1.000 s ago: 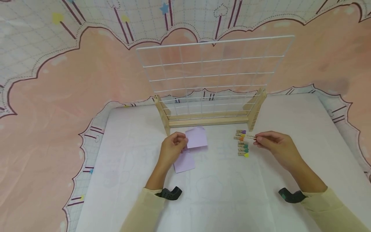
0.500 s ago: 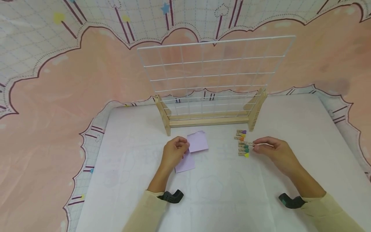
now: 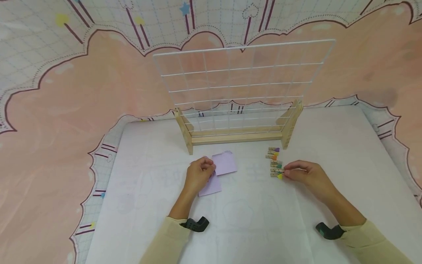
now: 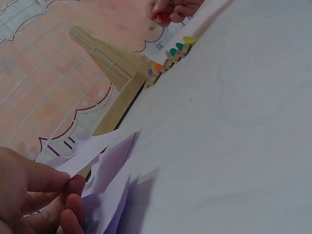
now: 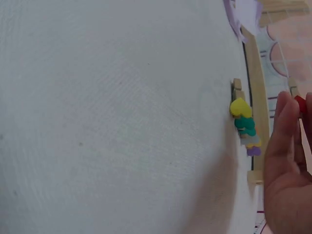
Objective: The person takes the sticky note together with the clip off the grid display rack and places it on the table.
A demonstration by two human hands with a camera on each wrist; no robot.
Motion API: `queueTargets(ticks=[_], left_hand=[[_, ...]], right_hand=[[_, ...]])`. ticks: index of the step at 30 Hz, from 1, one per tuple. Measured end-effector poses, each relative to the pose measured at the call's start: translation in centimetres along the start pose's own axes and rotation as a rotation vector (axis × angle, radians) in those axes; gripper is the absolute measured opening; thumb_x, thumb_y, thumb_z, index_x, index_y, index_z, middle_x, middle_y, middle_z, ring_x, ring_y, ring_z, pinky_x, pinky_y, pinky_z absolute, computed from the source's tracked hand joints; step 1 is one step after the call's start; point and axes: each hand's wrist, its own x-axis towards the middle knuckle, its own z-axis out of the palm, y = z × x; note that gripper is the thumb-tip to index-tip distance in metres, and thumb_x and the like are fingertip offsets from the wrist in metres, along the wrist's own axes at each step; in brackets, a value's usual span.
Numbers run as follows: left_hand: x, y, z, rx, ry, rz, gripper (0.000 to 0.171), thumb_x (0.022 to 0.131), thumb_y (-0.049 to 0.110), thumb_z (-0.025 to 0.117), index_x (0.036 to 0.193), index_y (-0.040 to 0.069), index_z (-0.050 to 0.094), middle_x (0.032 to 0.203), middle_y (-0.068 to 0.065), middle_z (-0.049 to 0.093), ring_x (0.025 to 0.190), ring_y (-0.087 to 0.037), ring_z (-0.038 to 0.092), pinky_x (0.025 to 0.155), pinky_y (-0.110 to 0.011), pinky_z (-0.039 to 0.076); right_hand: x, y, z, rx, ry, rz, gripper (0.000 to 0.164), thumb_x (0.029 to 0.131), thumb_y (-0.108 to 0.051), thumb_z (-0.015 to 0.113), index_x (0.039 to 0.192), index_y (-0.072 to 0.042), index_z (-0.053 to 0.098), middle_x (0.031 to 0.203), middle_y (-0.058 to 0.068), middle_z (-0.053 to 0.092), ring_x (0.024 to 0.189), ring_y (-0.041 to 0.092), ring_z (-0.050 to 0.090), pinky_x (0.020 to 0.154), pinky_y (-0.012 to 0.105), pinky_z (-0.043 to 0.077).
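Note:
My left hand point(image 3: 199, 174) pinches a light purple paper square point(image 3: 225, 163) between thumb and forefinger. Below it in the head view, a second purple square point(image 3: 211, 185) shows partly behind the hand. The left wrist view has the papers standing up at an angle from the fingertips. My right hand point(image 3: 304, 176) pinches a small wooden clothespin with a red ornament point(image 4: 163, 17), above the table. It is just right of a column of little clothespins point(image 3: 274, 157) with purple, yellow, orange and green ornaments. In the right wrist view, fingers partly hide the red ornament point(image 5: 301, 104).
Behind the papers and clothespins stands a white wire grid point(image 3: 240, 68) on a wooden base point(image 3: 237, 139). A white cover point(image 3: 250, 227) lies over the table. Patterned peach fabric point(image 3: 99, 73) hangs behind. Each wrist wears a black device point(image 3: 196, 224).
My right hand has moved toward me along the clothespin column, carrying the red-ornamented clothespin to its near end. My left hand and its paper have shifted slightly toward me.

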Motion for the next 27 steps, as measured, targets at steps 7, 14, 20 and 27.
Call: queueTargets(ticks=[7, 14, 20, 27], left_hand=[[0.0, -0.2, 0.0, 0.004, -0.006, -0.007, 0.009, 0.094, 0.012, 0.071, 0.098, 0.004, 0.072, 0.077, -0.007, 0.073, 0.06, -0.009, 0.059, 0.053, -0.022, 0.051], [0.1, -0.5, 0.2, 0.008, -0.002, -0.02, 0.009, 0.094, 0.014, 0.072, 0.098, 0.006, 0.072, 0.075, -0.003, 0.071, 0.06, -0.008, 0.059, 0.053, -0.021, 0.051], [0.0, -0.7, 0.4, -0.005, 0.011, -0.018, 0.009, 0.093, 0.013, 0.072, 0.097, 0.006, 0.071, 0.075, -0.003, 0.071, 0.06, -0.008, 0.059, 0.053, -0.022, 0.052], [-0.1, -0.8, 0.5, -0.01, 0.02, -0.021, 0.009, 0.092, 0.013, 0.073, 0.096, 0.006, 0.071, 0.075, -0.002, 0.071, 0.06, -0.007, 0.058, 0.052, -0.021, 0.051]], right_hand=[[0.0, 0.6, 0.3, -0.069, 0.017, -0.003, 0.03, 0.094, -0.023, 0.076, 0.112, 0.001, 0.072, 0.097, 0.0, 0.079, 0.09, 0.004, 0.07, 0.08, 0.016, 0.055], [-0.2, 0.8, 0.5, -0.155, 0.03, 0.048, 0.03, 0.092, -0.03, 0.077, 0.109, -0.005, 0.075, 0.098, 0.001, 0.079, 0.09, 0.001, 0.066, 0.08, 0.016, 0.051], [-0.5, 0.9, 0.8, -0.186, 0.033, 0.058, 0.031, 0.092, -0.032, 0.077, 0.108, -0.006, 0.076, 0.101, 0.003, 0.079, 0.091, 0.0, 0.067, 0.08, 0.015, 0.05], [-0.6, 1.3, 1.0, -0.182, 0.047, 0.035, 0.029, 0.091, -0.028, 0.079, 0.106, -0.004, 0.075, 0.098, 0.004, 0.079, 0.087, 0.0, 0.069, 0.078, 0.015, 0.052]])
